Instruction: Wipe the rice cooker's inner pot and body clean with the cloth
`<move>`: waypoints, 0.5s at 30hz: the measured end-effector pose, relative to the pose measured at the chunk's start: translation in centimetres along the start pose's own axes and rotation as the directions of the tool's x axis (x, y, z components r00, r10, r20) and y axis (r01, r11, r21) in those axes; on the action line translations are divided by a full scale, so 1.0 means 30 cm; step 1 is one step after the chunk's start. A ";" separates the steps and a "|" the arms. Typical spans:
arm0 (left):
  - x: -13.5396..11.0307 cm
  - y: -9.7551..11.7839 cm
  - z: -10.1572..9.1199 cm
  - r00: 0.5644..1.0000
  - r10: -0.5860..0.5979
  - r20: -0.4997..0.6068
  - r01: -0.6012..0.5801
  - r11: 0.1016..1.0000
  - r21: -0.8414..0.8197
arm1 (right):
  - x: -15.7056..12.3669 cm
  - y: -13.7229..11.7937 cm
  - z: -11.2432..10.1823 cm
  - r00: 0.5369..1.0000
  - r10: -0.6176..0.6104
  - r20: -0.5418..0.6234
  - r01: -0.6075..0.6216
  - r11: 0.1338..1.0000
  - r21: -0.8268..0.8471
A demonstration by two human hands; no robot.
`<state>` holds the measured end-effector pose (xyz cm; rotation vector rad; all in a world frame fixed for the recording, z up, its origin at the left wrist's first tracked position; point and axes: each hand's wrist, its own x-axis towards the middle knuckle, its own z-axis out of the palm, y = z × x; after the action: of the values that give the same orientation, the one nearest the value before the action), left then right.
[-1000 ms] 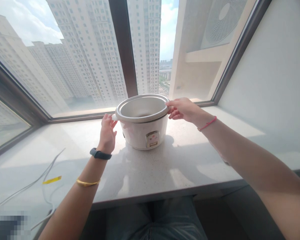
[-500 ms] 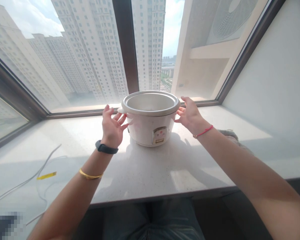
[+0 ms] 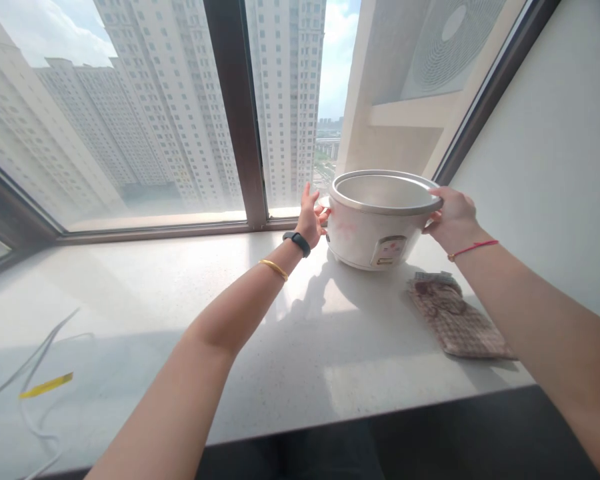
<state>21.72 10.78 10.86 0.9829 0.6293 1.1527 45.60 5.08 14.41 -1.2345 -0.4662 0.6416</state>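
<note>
A white rice cooker (image 3: 375, 230) with no lid is at the far right of the pale stone window sill (image 3: 290, 333), its metal inner pot showing. My right hand (image 3: 453, 213) grips its right rim, thumb over the edge. My left hand (image 3: 313, 217) holds its left side at the small handle, one finger raised. I cannot tell whether the cooker's base touches the sill. My left wrist carries a black band and a gold bangle, and a red string is on my right.
A patterned cloth (image 3: 453, 317) lies on the sill just in front of the cooker, under my right forearm. A white cable (image 3: 27, 367) with a yellow tag (image 3: 45, 385) lies at the near left. A window stands behind; a white wall (image 3: 555, 167) closes the right side.
Both hands have closed on the cooker's sides, and it has moved to the right along the sill. The patterned cloth has come into view.
</note>
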 end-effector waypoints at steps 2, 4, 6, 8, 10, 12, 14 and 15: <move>0.064 -0.018 0.036 0.999 -0.027 0.034 0.026 1.000 0.013 | 0.060 -0.008 -0.014 0.999 -0.011 -0.044 0.012 1.000 0.008; 0.111 -0.034 0.065 0.997 -0.037 0.070 0.036 0.999 0.009 | 0.118 -0.006 -0.025 0.997 -0.013 -0.081 0.013 1.000 0.009; 0.144 -0.049 0.085 0.995 -0.046 0.087 0.046 0.999 0.003 | 0.167 0.004 -0.033 0.994 -0.006 -0.106 0.006 1.000 0.002; 0.165 -0.065 0.094 0.995 -0.061 0.083 0.061 0.998 0.001 | 0.205 0.020 -0.038 0.993 0.002 -0.121 -0.003 1.000 -0.013; 0.181 -0.081 0.095 0.994 -0.078 0.078 0.078 0.997 0.000 | 0.231 0.038 -0.040 0.992 0.002 -0.128 -0.006 0.999 -0.032; 0.193 -0.094 0.092 0.993 -0.085 0.086 0.085 0.996 -0.001 | 0.249 0.054 -0.037 0.991 -0.008 -0.133 0.000 0.998 -0.058; 0.206 -0.105 0.089 0.992 -0.078 0.102 0.079 0.997 -0.006 | 0.263 0.064 -0.027 0.991 -0.022 -0.136 0.009 0.995 -0.096; 0.211 -0.109 0.089 0.991 -0.075 0.110 0.077 0.997 -0.011 | 0.271 0.067 -0.019 0.990 -0.029 -0.134 0.013 0.992 -0.123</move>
<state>27.43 15.67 9.62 0.9938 0.5648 1.0278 51.59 10.53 12.21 -1.3774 -0.4084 0.5132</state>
